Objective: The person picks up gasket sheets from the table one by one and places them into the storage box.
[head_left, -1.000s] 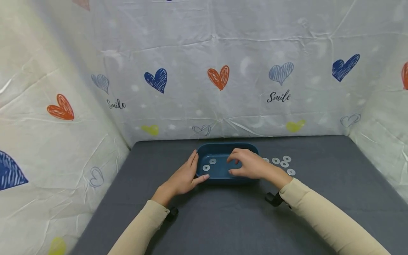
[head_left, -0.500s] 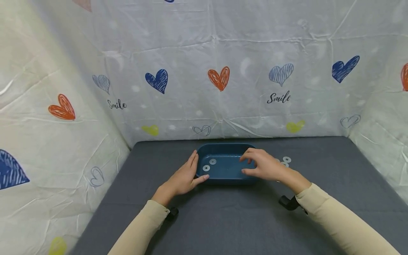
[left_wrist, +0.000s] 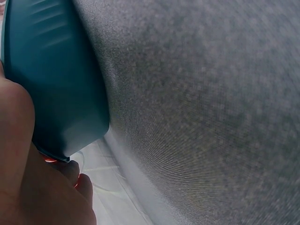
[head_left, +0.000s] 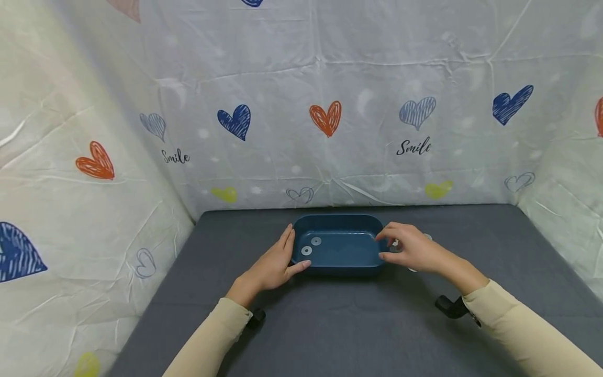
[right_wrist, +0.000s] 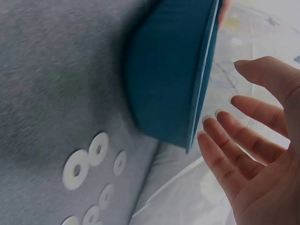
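A dark blue rectangular tub point(head_left: 348, 271) stands near the table's back edge, with two flat grey washers point(head_left: 316, 241) on its floor at the left. My left hand point(head_left: 269, 266) rests against the tub's left end, its fingers straight along the outer wall and its thumb point(head_left: 299, 268) at the near rim. The left wrist view shows this hand close against the tub's teal outer wall point(left_wrist: 56, 79). At the right rim is my right hand point(head_left: 409, 249), its fingers apart and loosely bent, with nothing between them. Several more washers point(right_wrist: 75, 169) lie flat on the cloth beside the tub.
A grey cloth covers the table point(head_left: 330, 324). Behind and at both sides hangs a white curtain point(head_left: 273, 157) printed with hearts. My right hand and forearm partly hide the loose washers in the head view.
My right hand has moved right, from over the inside of the tub to its right rim. The left hand, the tub and the two washers in it stay as they were.
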The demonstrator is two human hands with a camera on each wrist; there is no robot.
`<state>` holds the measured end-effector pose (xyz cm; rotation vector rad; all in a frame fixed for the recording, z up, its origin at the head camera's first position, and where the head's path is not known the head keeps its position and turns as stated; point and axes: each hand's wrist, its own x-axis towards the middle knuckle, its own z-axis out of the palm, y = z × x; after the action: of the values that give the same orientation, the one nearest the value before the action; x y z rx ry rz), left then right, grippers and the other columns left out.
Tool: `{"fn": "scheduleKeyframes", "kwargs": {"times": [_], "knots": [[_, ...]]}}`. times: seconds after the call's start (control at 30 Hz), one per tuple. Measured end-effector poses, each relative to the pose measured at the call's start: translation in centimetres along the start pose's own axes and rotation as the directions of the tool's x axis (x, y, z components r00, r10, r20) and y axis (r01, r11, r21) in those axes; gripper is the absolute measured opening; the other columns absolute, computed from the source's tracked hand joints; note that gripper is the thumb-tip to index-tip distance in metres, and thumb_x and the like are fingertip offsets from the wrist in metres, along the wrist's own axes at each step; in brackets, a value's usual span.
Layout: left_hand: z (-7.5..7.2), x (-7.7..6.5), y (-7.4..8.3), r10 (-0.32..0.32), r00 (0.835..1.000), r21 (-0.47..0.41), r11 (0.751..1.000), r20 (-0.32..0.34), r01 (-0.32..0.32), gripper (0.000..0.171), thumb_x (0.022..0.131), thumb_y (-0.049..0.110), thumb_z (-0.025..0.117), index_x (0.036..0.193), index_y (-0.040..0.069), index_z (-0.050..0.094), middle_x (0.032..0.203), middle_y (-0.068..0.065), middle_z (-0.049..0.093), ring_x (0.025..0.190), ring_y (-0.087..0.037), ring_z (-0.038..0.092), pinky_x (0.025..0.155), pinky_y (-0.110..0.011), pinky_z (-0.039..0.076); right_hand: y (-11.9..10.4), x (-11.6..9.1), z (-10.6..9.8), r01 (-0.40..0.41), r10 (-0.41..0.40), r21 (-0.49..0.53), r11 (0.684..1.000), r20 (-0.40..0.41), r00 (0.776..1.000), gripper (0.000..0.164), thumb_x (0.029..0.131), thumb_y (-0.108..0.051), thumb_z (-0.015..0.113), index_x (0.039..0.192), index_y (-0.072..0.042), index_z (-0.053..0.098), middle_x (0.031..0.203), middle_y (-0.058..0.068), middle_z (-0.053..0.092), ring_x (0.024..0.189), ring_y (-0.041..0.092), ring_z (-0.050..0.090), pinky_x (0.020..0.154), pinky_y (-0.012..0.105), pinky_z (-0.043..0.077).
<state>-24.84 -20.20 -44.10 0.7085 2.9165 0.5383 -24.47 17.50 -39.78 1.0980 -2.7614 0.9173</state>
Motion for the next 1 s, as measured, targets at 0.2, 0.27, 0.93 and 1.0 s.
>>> {"fn": "scheduleKeyframes", "kwargs": {"times": [0.2,0.27,0.93,1.0], "knots": [[0.0,0.1,-0.1,0.001,1.0,0.011,1.0,-0.011,-0.001,0.102,0.101,0.066,0.047,0.162,-0.004,0.005,0.171,-0.019,-0.003,0.156,-0.034,0.012,0.123,-0.051,0.023,0.8,-1.1,-0.4,-0.013,0.012,0.014,1.0,0.004,1.0,0.029,0.094,-0.015,0.075,0.119,-0.003,0.071,0.115,0.012,0.066,0.097,0.027,0.066,0.08,0.044,0.059],[0.0,0.2,-0.2,0.004,1.0,0.014,1.0,-0.012,-0.004,0.102,0.101,0.066,0.047,0.162,-0.004,0.005,0.171,-0.019,-0.003,0.156,-0.034,0.012,0.123,-0.051,0.023,1.1,-1.5,-0.4,-0.016,0.016,0.023,1.0,0.011,1.0,0.029,0.094,-0.014,0.075,0.12,-0.002,0.07,0.115,0.012,0.066,0.097,0.028,0.066,0.08,0.045,0.059],[0.2,0.1,-0.1,0.011,1.0,0.008,1.0,-0.021,-0.011,0.101,0.101,0.063,0.05,0.162,-0.005,0.005,0.171,-0.02,-0.002,0.156,-0.036,0.014,0.122,-0.052,0.023,4.3,-4.8,1.0,-0.09,0.091,-0.068,0.994,0.009,0.996,0.034,0.09,-0.014,0.079,0.119,0.001,0.071,0.108,0.01,0.067,0.091,0.025,0.064,0.073,0.036,0.054],[0.2,0.1,0.0,0.01,1.0,0.003,1.0,-0.019,-0.01,0.101,0.101,0.063,0.05,0.162,-0.005,0.005,0.171,-0.02,-0.002,0.156,-0.036,0.014,0.122,-0.052,0.023,4.6,-5.0,1.2,-0.102,0.102,-0.087,0.991,0.001,0.995,0.034,0.088,-0.013,0.081,0.118,0.001,0.071,0.108,0.01,0.068,0.09,0.025,0.064,0.074,0.037,0.054]]}}
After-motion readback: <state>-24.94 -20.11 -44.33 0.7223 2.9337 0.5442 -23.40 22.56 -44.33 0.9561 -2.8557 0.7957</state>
